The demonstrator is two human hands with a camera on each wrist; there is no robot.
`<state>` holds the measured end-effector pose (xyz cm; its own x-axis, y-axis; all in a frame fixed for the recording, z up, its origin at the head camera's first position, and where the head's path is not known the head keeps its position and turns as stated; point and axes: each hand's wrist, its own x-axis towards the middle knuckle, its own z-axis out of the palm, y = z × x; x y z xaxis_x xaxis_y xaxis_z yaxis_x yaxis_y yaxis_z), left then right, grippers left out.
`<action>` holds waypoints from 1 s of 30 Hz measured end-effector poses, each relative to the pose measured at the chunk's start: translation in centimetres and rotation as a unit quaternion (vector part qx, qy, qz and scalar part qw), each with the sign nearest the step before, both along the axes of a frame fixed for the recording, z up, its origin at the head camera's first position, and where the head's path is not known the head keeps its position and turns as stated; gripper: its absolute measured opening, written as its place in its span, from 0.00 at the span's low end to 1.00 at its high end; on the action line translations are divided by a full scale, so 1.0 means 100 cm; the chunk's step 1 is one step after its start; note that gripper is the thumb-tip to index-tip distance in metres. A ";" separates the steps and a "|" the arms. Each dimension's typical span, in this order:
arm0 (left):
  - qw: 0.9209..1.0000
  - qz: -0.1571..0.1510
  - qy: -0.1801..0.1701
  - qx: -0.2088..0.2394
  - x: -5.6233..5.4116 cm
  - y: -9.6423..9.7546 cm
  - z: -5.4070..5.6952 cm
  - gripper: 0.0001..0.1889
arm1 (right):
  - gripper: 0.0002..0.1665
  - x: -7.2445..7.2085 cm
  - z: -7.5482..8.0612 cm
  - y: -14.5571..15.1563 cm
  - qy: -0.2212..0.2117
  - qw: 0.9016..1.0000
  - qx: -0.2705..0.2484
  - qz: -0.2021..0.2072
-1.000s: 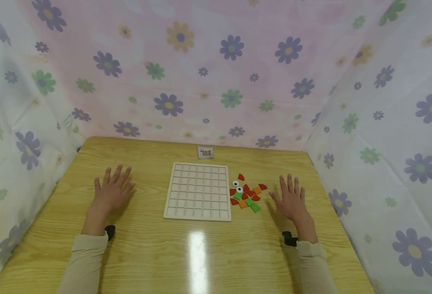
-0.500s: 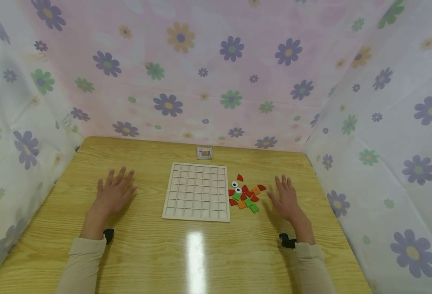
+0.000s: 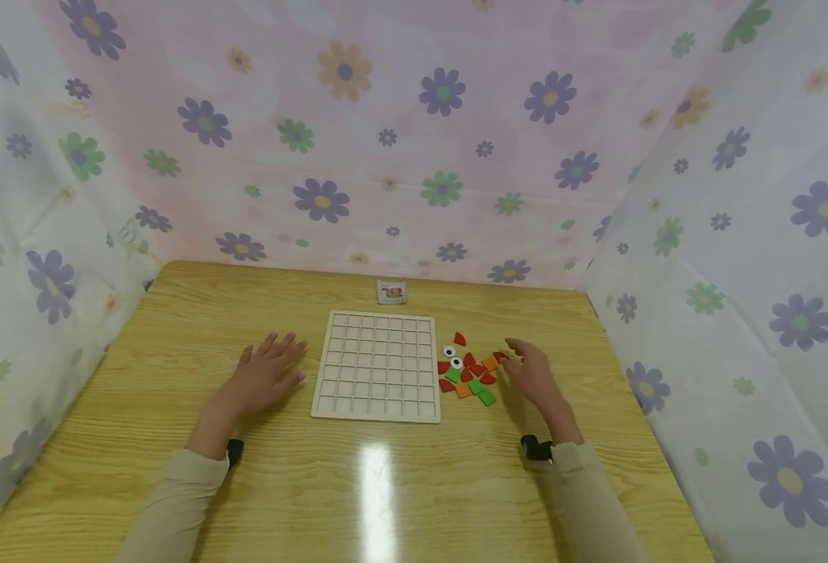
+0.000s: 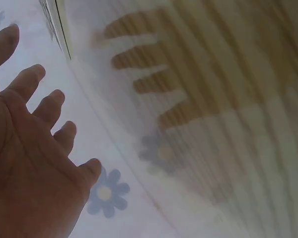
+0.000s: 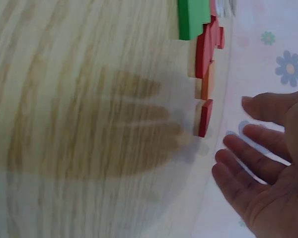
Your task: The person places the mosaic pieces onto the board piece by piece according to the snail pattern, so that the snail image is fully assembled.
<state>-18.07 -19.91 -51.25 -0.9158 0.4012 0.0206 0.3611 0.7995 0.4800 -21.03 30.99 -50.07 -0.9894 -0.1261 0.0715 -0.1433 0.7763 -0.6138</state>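
looking down at the table (image 3: 280, 485), you can see your two hands above it, one at each side of a pale wooden grid board (image 3: 377, 367). the grip of your left hand (image 3: 262, 383) is spread: the fingers stand apart from each other, and the back of the hand is upward. this hand is near the left edge of the board, but apart from it. the grip of your right hand (image 3: 535, 379) is also not closed; its fingers are loosely bent, and the thumb stands away from them. it is just beside the outermost red quarter-round piece (image 5: 205, 119), which lies on the table; in your right wrist view, a gap is visible between this piece and your fingers.

to the right of the board, you have the other small pieces in a loose group: more red quarter-rounds, orange square tiles (image 3: 463, 390), green square tiles (image 3: 487, 397) and two white eye discs (image 3: 449, 352) with a dark centre. whether the leftmost red ones touch the board, you cannot tell. beyond the board, near the far table edge, lies a small picture card (image 3: 392, 292), and behind it hangs a pink flowered cloth (image 3: 385, 102). your sleeves (image 3: 184, 493) are beige.
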 end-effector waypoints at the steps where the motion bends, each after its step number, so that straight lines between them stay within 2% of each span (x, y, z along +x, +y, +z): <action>1: 1.000 -0.005 -0.002 -0.001 0.000 0.004 0.000 0.32 | 0.29 -0.002 0.000 -0.001 -0.014 1.000 0.012 -0.001; 5: 1.000 -0.023 -0.021 0.004 0.001 0.015 0.000 0.33 | 0.27 -0.006 -0.003 -0.004 -0.038 0.998 0.042 0.001; 10: 0.999 -0.039 -0.023 -0.009 0.001 0.024 0.001 0.34 | 0.21 -0.009 -0.006 -0.007 -0.021 0.998 0.053 0.005; 16: 0.998 -0.033 -0.015 -0.043 0.001 0.030 0.004 0.32 | 0.14 -0.012 -0.011 -0.005 -0.005 0.998 0.067 -0.017; 19: 0.998 -0.029 -0.026 -0.052 0.002 0.031 0.004 0.32 | 0.13 -0.014 -0.012 -0.004 -0.013 0.998 0.059 -0.025; 30: 0.998 -0.029 -0.040 -0.029 0.003 0.035 0.005 0.32 | 0.13 -0.020 -0.011 -0.005 -0.029 0.998 0.040 -0.036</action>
<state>-17.78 -16.46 -50.72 -0.8889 0.4517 -0.0768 0.3693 0.8055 0.4635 -22.98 30.45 -51.21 -0.9984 -0.0570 0.0059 -0.0507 0.8302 -0.5552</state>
